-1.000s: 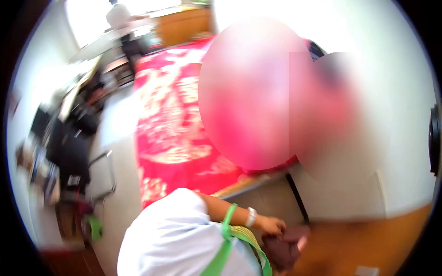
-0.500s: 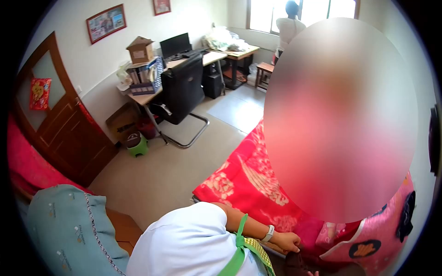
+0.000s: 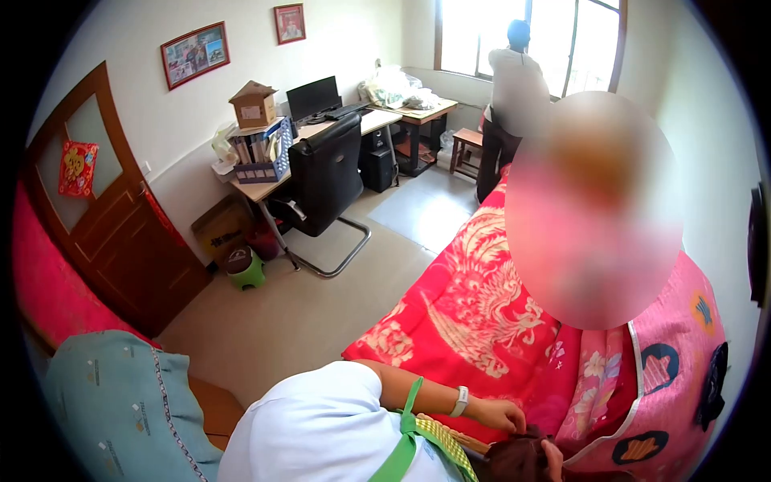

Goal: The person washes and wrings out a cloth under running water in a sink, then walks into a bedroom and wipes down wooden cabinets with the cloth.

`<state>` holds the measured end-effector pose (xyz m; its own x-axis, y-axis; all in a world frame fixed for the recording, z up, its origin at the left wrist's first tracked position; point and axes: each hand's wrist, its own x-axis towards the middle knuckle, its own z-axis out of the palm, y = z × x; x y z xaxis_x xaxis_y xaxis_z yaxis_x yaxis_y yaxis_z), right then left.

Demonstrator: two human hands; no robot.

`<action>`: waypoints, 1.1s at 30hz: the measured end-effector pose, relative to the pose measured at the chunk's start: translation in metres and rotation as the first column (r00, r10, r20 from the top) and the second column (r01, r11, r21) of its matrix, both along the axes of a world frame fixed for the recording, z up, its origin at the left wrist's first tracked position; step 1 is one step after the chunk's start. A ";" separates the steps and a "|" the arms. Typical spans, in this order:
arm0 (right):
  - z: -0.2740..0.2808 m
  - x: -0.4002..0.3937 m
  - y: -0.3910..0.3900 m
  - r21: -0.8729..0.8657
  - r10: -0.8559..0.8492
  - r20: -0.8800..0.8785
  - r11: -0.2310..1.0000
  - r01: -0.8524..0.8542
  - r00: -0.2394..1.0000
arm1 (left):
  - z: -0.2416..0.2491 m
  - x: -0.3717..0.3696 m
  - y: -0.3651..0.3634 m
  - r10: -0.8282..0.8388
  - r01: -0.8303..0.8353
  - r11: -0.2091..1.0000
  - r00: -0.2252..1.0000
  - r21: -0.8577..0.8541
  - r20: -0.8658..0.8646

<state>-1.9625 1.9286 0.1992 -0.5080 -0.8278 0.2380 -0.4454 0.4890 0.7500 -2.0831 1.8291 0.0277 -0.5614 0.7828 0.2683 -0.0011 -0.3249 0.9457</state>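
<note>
My left hand (image 3: pixel 502 415), with a white band on its wrist, has its fingers closed on the upper edge of a dark brown cloth (image 3: pixel 516 460) low in the view. At the cloth's right edge, my right hand (image 3: pixel 552 459) grips it with bent fingers; most of that hand is out of frame. Both hands are close together beside the bed, where a red quilt (image 3: pixel 450 321) with cream patterns is spread. A pink floral cloth (image 3: pixel 593 377) and a pink padded cover (image 3: pixel 666 402) lie just right of my hands.
Ahead stand a desk (image 3: pixel 259 189), a black chair (image 3: pixel 325 169) and a green stool (image 3: pixel 246 273). A person (image 3: pixel 514 80) faces the window. A blurred patch covers part of the bed. A blue-green cloth cover (image 3: pixel 120 402) is at lower left, near the wooden door (image 3: pixel 136 249).
The brown cloth and my right hand have come further into view, rising beside my left hand. The camera's view has shifted slightly, and more of the bed shows.
</note>
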 end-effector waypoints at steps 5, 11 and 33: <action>-0.047 -0.026 0.000 -0.445 0.143 0.075 0.890 -0.095 0.987 | 0.017 0.025 0.032 -0.383 0.563 0.826 0.600 -0.030 0.702; -0.057 -0.008 0.007 -0.968 0.388 0.246 0.143 0.206 0.888 | 0.029 0.073 0.081 -0.665 0.725 0.688 0.648 -0.032 0.370; -0.003 0.010 -0.017 -0.883 0.601 0.424 0.109 0.456 0.678 | 0.001 0.022 0.016 0.016 0.052 0.972 0.958 -0.229 0.287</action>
<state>-1.9528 1.9120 0.1962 -0.8590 -0.2066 0.4685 -0.5116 0.3797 -0.7707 -2.0608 1.8454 0.0290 -0.5729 0.8146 -0.0908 -0.2853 -0.0943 0.9538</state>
